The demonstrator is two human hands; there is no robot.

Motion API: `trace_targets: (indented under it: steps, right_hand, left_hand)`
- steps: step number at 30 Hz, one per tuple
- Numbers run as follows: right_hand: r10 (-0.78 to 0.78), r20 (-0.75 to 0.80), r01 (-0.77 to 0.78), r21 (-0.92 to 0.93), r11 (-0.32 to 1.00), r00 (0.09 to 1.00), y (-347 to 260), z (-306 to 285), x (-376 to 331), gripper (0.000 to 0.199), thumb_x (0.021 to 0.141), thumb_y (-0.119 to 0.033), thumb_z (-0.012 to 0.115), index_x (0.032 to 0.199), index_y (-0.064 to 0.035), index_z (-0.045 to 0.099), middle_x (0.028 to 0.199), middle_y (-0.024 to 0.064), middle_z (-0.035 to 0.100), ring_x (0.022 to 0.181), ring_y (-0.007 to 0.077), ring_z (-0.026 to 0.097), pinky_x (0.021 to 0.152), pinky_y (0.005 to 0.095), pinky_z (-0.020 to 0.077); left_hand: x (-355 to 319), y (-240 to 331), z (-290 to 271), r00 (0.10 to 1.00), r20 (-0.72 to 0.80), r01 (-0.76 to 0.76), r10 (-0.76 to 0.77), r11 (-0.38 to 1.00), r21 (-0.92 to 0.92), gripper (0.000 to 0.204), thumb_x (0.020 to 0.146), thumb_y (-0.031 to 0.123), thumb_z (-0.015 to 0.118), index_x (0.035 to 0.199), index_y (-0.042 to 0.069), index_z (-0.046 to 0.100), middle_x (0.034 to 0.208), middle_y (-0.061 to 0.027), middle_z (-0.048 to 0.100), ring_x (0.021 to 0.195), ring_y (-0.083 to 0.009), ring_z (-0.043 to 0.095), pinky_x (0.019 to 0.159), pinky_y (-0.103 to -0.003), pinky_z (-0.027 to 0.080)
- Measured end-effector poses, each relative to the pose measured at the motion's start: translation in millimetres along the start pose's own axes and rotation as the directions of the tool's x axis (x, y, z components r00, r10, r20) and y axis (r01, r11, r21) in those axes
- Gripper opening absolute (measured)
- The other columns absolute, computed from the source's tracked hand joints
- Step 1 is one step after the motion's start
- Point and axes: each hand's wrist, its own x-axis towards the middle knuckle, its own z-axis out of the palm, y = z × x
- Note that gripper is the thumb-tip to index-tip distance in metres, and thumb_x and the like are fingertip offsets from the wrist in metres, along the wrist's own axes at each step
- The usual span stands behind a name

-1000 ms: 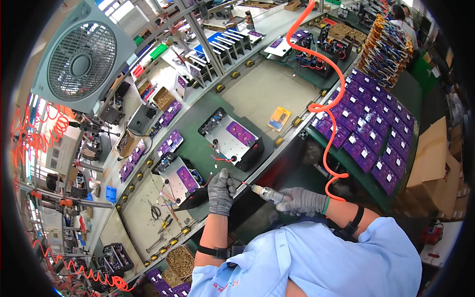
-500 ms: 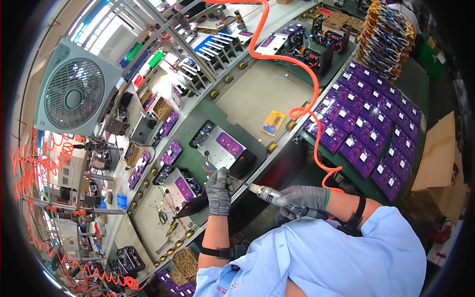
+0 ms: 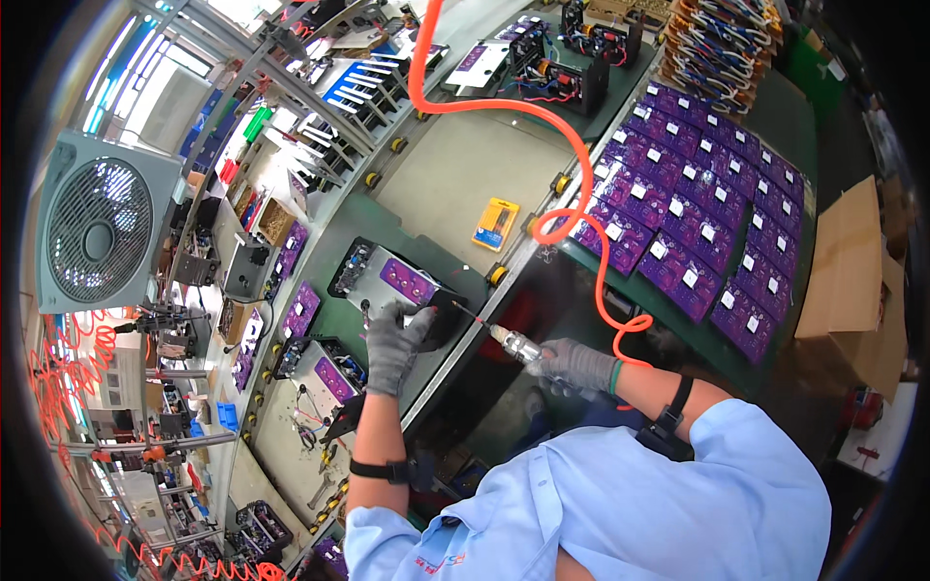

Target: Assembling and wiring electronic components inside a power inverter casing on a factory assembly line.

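Note:
My right hand (image 3: 579, 366), in a grey glove, is closed round a silver air screwdriver (image 3: 518, 346). Its long thin bit points up and left toward the near edge of a metal chassis (image 3: 368, 288) with black ends. My left hand (image 3: 395, 351), gloved too, is at the near side of this chassis, thumb spread from the fingers; part of the fingers is hard to make out. A purple circuit board (image 3: 407, 282) lies on the chassis. Nearer and to the left, a second open chassis (image 3: 320, 370) with a purple board and loose wires is partly behind my left hand.
An orange air hose (image 3: 581, 184) loops down in front of the bench. Rows of purple boards (image 3: 702, 208) cover the green table at right, beside a cardboard box (image 3: 845, 276). A yellow pack (image 3: 495, 224) lies on the line. A grey fan (image 3: 102, 223) stands at left.
My left hand has opened and moved left, off the wires near the screwdriver's bit and onto the chassis side. The screwdriver has shifted slightly, its bit now apart from my left hand. The view has shifted.

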Motion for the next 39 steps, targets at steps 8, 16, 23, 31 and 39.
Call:
trace_targets:
  steps: [8,16,23,31,39]
  right_hand:
    - [0.013,-0.006,-0.012,0.109,0.994,1.0,7,10,25,0.028,0.089,-0.031,0.072,0.101,-0.0096,0.06,0.074,0.0011,0.063,0.06,0.0102,0.057,0.054,0.0291,0.0472]
    - [0.01,-0.029,-0.008,0.064,0.998,1.0,2,12,22,0.032,0.087,-0.033,0.074,0.102,-0.0079,0.061,0.074,0.0012,0.063,0.061,0.0109,0.058,0.056,0.03,0.0485]
    - [-0.031,-0.025,0.031,0.02,0.999,0.999,-3,9,23,0.033,0.088,-0.033,0.073,0.103,-0.0068,0.061,0.073,0.0015,0.062,0.06,0.0112,0.058,0.055,0.0306,0.0473]
    - [0.005,0.007,-0.005,-0.015,1.0,1.0,-13,8,29,0.035,0.09,-0.037,0.072,0.102,-0.0066,0.06,0.072,0.0016,0.06,0.058,0.0112,0.055,0.052,0.0298,0.0455]
    - [0.064,0.039,-0.069,0.134,0.989,0.997,-16,11,25,0.039,0.091,-0.042,0.07,0.103,-0.0073,0.057,0.077,0.0061,0.064,0.056,0.0131,0.06,0.049,0.0293,0.0491]
  left_hand:
    - [59,-1,27,0.957,0.286,-0.183,0.056,0.879,0.441,0.066,0.076,0.033,0.082,0.131,0.004,0.062,0.115,-0.0218,0.07,0.109,-0.0371,0.066,0.097,-0.044,0.051]
    - [66,-21,33,0.946,0.319,-0.178,0.062,0.921,0.347,0.061,0.075,0.033,0.08,0.128,0.006,0.065,0.109,-0.0186,0.072,0.104,-0.0359,0.067,0.093,-0.045,0.053]
    - [63,-26,39,0.956,0.273,-0.218,0.108,0.883,0.415,0.06,0.077,0.036,0.079,0.128,0.007,0.065,0.11,-0.0192,0.069,0.102,-0.0365,0.067,0.093,-0.047,0.053]
    - [62,-25,40,0.968,0.222,-0.207,0.12,0.88,0.428,0.06,0.078,0.038,0.079,0.127,0.007,0.064,0.11,-0.0193,0.068,0.103,-0.0354,0.067,0.093,-0.047,0.053]
    - [47,1,28,0.988,0.133,-0.131,0.08,0.893,0.431,0.066,0.073,0.04,0.083,0.125,0.006,0.062,0.111,-0.0198,0.065,0.108,-0.0371,0.063,0.095,-0.047,0.05]
